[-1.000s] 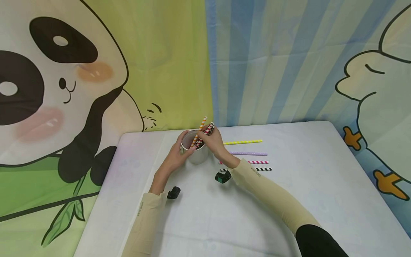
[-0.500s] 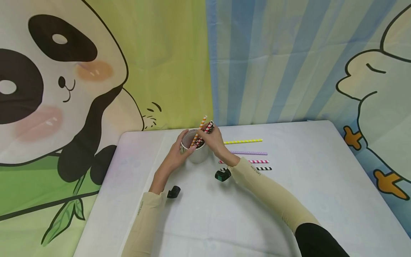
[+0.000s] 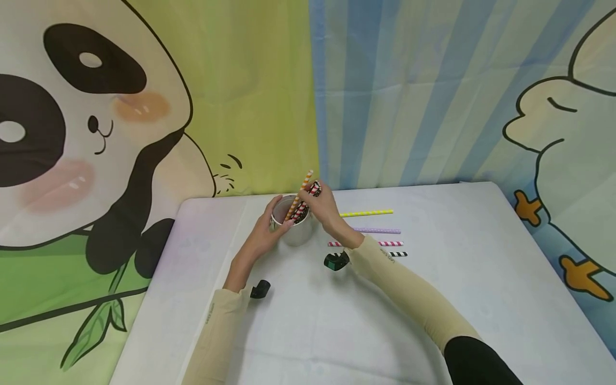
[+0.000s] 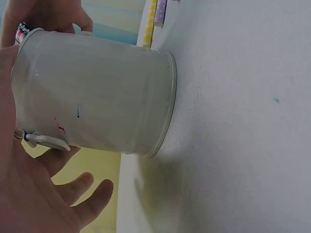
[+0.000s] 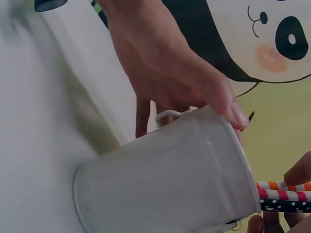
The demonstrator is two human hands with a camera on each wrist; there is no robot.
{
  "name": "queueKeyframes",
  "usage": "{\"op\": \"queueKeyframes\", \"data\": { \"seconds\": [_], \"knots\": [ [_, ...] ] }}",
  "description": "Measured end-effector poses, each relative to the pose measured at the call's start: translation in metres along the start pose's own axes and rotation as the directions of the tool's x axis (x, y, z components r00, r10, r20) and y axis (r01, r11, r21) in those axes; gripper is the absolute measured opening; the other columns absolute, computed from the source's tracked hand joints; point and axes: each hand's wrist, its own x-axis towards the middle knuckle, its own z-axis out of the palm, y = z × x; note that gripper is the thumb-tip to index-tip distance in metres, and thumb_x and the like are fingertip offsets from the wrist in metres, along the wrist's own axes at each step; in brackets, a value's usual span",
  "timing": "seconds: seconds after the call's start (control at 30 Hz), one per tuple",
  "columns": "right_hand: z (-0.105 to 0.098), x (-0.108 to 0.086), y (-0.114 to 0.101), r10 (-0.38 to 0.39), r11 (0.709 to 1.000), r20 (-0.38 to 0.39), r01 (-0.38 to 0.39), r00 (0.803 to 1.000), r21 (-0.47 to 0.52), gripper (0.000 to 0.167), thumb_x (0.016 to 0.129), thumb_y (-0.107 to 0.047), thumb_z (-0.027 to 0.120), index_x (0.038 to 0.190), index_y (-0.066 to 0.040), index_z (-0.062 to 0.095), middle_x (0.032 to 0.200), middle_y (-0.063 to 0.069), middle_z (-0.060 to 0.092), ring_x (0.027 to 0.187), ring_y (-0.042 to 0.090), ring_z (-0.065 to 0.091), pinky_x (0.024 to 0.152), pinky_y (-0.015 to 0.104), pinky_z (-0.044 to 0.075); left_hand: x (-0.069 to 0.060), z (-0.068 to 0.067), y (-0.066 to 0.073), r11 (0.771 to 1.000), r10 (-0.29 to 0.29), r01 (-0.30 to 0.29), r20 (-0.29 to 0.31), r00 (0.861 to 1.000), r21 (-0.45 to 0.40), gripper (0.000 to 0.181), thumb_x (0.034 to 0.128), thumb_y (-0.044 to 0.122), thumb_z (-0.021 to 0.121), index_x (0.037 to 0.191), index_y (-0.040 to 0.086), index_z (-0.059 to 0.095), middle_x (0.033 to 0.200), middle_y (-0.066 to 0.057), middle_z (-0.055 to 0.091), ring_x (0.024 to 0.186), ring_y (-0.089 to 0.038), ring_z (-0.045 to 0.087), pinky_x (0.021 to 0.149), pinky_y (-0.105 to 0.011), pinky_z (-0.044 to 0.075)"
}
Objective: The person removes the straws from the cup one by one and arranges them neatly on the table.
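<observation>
A white metal bucket [image 3: 297,235] stands on the white table and carries a small side handle [image 4: 47,141]. My left hand [image 3: 262,232] holds it at the left, thumb over the rim and fingers around the side. Orange-striped [image 3: 308,175], red-striped [image 5: 286,195] and black white-dotted [image 5: 284,206] paper straws lean out of the bucket. Just over its right rim, my right hand [image 3: 325,208] pinches straws between thumb and fingers; which of them it grips is partly hidden. How deep the straws reach inside cannot be seen.
Right of the bucket lie a yellow straw [image 3: 368,213], a purple straw [image 3: 380,231], a pink-striped straw [image 3: 391,244] and a black-striped straw [image 3: 398,254], partly behind my right wrist. A printed panda curtain [image 3: 260,96] hangs at the table's back edge.
My right hand and wrist have shifted slightly to the right. The orange-striped straw's tip stands a little higher. My left hand and the bucket stay put.
</observation>
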Motion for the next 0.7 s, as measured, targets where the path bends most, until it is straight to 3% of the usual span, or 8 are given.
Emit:
{"op": "queueKeyframes", "data": {
  "seconds": [0.2,0.47,0.7],
  "knots": [
    [-0.009,-0.001,-0.011,-0.029,1.000,-0.003,0.029,1.000,0.001,0.017,0.087,-0.020,0.064,0.100,-0.011,0.059,0.097,0.001,0.058,0.086,0.014,0.051,0.070,0.026,0.043,0.000,0.001,0.001,1.000,-0.001,0.001,-0.002,1.000,-0.009,0.079,0.0948,0.050,0.063,0.159,0.036,0.020,0.157,-0.011,0.040,0.143,-0.033,0.040,0.116,-0.059,0.030],
    [-0.020,-0.003,-0.026,-0.088,0.989,0.006,0.087,0.996,0.117,0.013,0.090,-0.016,0.062,0.101,-0.013,0.057,0.106,0.000,0.058,0.106,0.017,0.056,0.088,0.031,0.043,0.000,0.002,-0.001,1.000,0.014,-0.014,-0.006,1.000,-0.013,0.079,0.0951,0.048,0.064,0.160,0.032,0.021,0.155,-0.013,0.042,0.141,-0.034,0.043,0.115,-0.058,0.032],
    [-0.026,-0.005,-0.036,-0.150,0.969,0.006,0.146,0.989,0.201,0.010,0.093,-0.014,0.061,0.100,-0.013,0.054,0.108,-0.002,0.055,0.112,0.019,0.057,0.096,0.033,0.044,0.000,0.001,-0.001,1.000,0.010,-0.010,-0.007,1.000,-0.010,0.078,0.0950,0.050,0.063,0.159,0.036,0.020,0.156,-0.010,0.042,0.145,-0.034,0.039,0.117,-0.060,0.028]
  ]
}}
